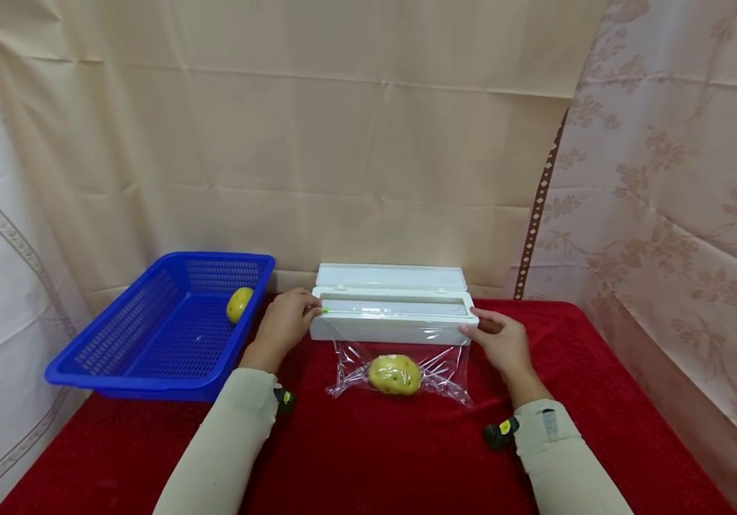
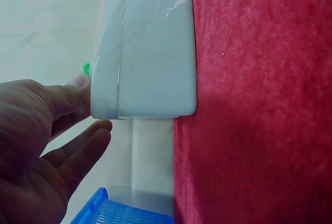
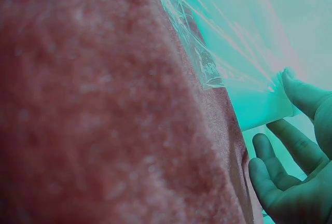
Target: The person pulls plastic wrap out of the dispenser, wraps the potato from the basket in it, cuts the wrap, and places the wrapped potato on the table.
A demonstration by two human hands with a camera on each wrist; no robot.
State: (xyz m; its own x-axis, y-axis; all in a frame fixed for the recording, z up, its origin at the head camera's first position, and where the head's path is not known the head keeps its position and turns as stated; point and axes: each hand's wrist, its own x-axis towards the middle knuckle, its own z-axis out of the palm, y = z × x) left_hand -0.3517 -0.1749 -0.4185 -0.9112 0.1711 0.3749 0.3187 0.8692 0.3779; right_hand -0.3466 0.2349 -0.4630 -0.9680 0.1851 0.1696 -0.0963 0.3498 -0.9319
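A white cling film dispenser (image 1: 381, 329) lies with its lid (image 1: 391, 277) raised. At its left end, my left hand (image 1: 288, 318) pinches a small green slider (image 1: 325, 310) with thumb and forefinger; the slider is partly hidden in the left wrist view. My right hand (image 1: 504, 345) grips the dispenser's right end, thumb on the front face, where it presses the film in the right wrist view. Clear cling film (image 1: 442, 372) hangs from the dispenser over the front and spreads onto the cloth, wrapped about a yellow potato (image 1: 394, 375).
A blue plastic basket (image 1: 143, 383) stands on the left, holding another yellow potato (image 1: 239, 305) against its right wall. Red cloth (image 1: 375, 458) covers the table. A beige curtain (image 1: 343, 143) hangs close behind the dispenser.
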